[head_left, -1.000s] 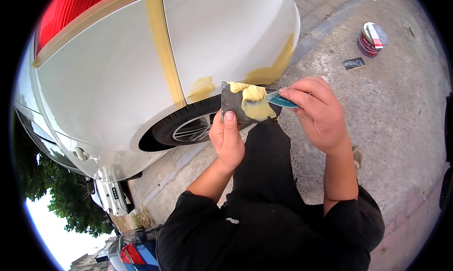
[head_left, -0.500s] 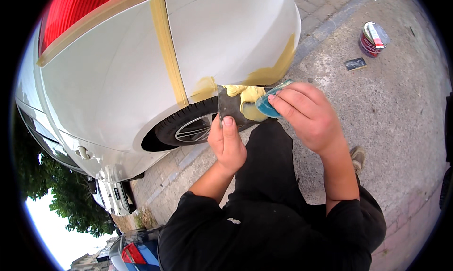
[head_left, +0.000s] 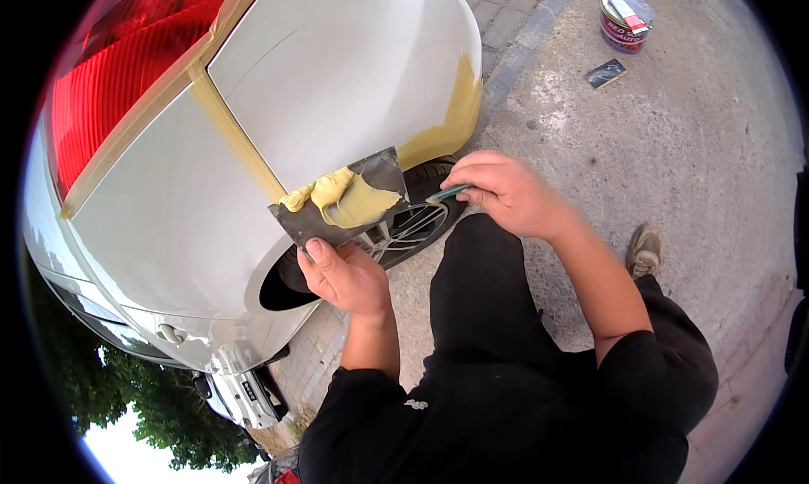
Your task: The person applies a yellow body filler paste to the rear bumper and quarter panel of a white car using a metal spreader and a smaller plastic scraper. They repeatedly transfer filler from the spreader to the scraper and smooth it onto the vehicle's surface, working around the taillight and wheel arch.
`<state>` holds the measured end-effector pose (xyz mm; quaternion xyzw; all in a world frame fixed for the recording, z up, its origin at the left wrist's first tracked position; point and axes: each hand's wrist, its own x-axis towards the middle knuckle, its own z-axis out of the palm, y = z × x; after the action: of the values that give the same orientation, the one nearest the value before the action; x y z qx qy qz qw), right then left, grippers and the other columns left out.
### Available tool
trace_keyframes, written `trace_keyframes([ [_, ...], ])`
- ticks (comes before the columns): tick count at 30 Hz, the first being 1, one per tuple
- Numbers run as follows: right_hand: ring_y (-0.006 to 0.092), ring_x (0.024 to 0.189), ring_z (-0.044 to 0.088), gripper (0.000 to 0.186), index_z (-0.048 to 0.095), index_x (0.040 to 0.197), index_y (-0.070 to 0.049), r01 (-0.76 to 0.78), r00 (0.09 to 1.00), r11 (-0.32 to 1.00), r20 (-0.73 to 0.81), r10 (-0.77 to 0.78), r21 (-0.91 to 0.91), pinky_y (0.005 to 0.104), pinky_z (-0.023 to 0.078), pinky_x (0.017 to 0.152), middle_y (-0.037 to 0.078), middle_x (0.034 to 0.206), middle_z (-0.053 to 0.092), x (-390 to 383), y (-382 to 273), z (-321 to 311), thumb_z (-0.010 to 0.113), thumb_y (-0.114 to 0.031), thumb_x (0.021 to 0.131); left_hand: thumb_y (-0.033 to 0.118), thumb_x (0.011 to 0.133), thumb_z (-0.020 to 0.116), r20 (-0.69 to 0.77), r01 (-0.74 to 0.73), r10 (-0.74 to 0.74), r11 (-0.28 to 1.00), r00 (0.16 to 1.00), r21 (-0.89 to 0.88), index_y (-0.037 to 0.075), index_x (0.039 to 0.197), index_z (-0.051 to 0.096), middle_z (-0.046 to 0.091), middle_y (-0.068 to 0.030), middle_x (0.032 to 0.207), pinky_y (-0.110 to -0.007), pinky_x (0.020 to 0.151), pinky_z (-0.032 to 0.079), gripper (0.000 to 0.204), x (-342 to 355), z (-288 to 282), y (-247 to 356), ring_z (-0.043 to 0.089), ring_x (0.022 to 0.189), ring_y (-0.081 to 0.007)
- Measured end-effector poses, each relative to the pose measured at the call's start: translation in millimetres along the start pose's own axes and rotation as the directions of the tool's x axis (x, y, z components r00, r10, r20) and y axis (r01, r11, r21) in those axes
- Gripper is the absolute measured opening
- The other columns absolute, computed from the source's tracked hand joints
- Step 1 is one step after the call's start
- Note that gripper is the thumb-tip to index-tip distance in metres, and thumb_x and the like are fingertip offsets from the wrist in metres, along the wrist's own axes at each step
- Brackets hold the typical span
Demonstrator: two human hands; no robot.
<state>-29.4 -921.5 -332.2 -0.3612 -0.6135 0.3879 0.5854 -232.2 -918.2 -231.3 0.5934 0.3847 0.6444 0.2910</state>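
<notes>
My left hand (head_left: 344, 280) grips a dark flat board (head_left: 308, 224) by its lower edge; thick yellow putty (head_left: 362, 204) lies on top. Just right of the board, my right hand (head_left: 518, 197) pinches a thin teal spreader (head_left: 447, 191), seen nearly edge-on with some yellow on its tip. Beyond both hands stands a white car (head_left: 329, 71), with tan masking tape (head_left: 236, 134) beside a panel gap and around its red tail light (head_left: 118, 96). A yellow coating (head_left: 442, 126) covers part of its lower corner. The board partly hides the wheel (head_left: 417, 231).
On the pavement at upper right stands a round can (head_left: 622, 37) with a white-and-red tube (head_left: 628, 12) on its lid, near a small dark rectangular block (head_left: 605, 74). My shoe (head_left: 643, 252) is at right. Another white car (head_left: 240, 400) and trees appear at lower left.
My hands have shifted left and drawn apart. The board is now tilted, and the spreader has come off it, turning edge-on. The view of the car has swung too.
</notes>
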Motion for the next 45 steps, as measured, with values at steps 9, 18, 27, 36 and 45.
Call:
trace_keyframes([
  [9,0.0109,0.081,0.063,0.024,0.064,0.115,0.001,-0.259,0.508,0.585,-0.407,0.760,0.769,0.0281,0.052,0.072,0.005,0.094,0.068,-23.3,161.4,14.5,0.062,-0.013,0.096,0.026,0.105,0.039,0.078,0.123,-0.124,0.992,0.989,0.021,-0.009,0.129,0.046,0.059,-0.0184,0.123,-0.038,0.098,0.046,0.042,-26.5,-10.8,-4.2,0.060,0.110,-0.0248],
  [18,0.0248,0.093,0.066,0.026,0.066,0.117,-0.003,-0.335,0.502,0.892,-0.744,0.442,0.304,0.0338,0.052,0.083,0.012,0.107,0.067,6.9,185.0,42.3,0.062,-0.005,0.091,0.027,0.103,0.040,0.096,0.108,-0.111,0.994,0.989,0.034,-0.010,0.131,0.047,0.056,-0.0205,0.129,-0.043,0.101,0.046,0.047,-29.7,-37.7,6.1,0.058,0.115,-0.0288],
  [27,0.0288,0.100,0.064,0.027,0.068,0.114,-0.005,-0.258,0.621,0.958,-0.738,0.264,0.126,0.0354,0.050,0.089,0.014,0.111,0.066,24.7,179.6,28.8,0.065,-0.003,0.087,0.027,0.103,0.040,0.059,0.131,-0.131,0.991,0.990,-0.003,-0.007,0.135,0.045,0.054,-0.0197,0.133,-0.043,0.105,0.042,0.047,-32.1,-56.1,12.3,0.054,0.120,-0.0292],
  [36,0.0301,0.104,0.062,0.025,0.068,0.111,-0.004,-0.193,0.727,0.975,-0.684,0.066,-0.111,0.0365,0.051,0.089,0.012,0.110,0.067,-10.6,178.5,66.9,0.064,0.000,0.087,0.030,0.100,0.045,-0.016,0.130,-0.129,0.991,0.991,0.044,-0.005,0.128,0.051,0.057,-0.0166,0.128,-0.040,0.103,0.042,0.045,-34.9,-56.4,10.5,0.055,0.116,-0.0261],
  [45,0.0292,0.103,0.064,0.025,0.067,0.113,-0.002,-0.167,0.636,0.985,-0.757,0.148,0.052,0.0348,0.052,0.087,0.013,0.113,0.067,23.8,174.4,26.8,0.064,0.000,0.088,0.030,0.102,0.041,0.045,0.158,-0.157,0.987,0.987,-0.009,-0.006,0.134,0.046,0.055,-0.0174,0.132,-0.042,0.106,0.040,0.049,-29.3,-59.6,6.3,0.053,0.121,-0.0279],
])
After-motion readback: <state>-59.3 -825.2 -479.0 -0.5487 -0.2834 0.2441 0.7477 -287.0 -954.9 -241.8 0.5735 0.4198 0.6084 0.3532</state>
